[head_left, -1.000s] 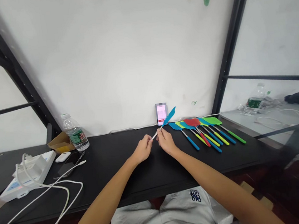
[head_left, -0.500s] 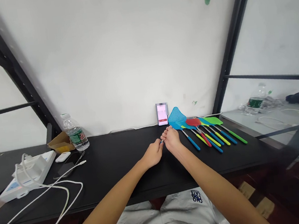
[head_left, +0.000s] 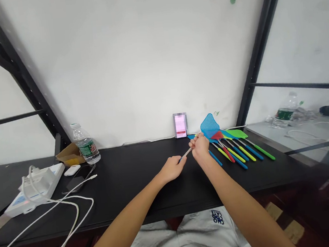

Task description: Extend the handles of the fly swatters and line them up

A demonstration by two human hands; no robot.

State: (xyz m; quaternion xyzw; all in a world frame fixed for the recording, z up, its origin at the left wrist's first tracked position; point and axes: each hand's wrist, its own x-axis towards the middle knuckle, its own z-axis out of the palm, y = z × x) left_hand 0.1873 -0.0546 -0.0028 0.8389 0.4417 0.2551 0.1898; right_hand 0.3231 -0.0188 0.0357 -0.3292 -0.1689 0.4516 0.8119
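A blue fly swatter (head_left: 210, 125) with a mesh head and a metal shaft stretches between my two hands above the desk. Its blue handle is gripped by my left hand (head_left: 172, 168), closed around it. My right hand (head_left: 200, 146) is closed around the swatter further up, near the head. The head points up and to the right, over the other swatters. Beside my right hand several fly swatters with blue, yellow, red and green handles lie in an overlapping row, among them a red one (head_left: 231, 156) and a green one (head_left: 264, 152).
A lit phone (head_left: 180, 125) leans on the wall behind my hands. To the left are a water bottle (head_left: 86, 145), a cardboard box (head_left: 69, 154), a white case (head_left: 72, 170), a dark phone (head_left: 80, 178), a power strip (head_left: 52, 180) and white cables (head_left: 77, 212). The black desk (head_left: 129, 179) runs along the wall.
My right hand has slid right and away from my left hand, showing more of the metal shaft. The swatter's head has turned from edge-on to face-on and shifted right.
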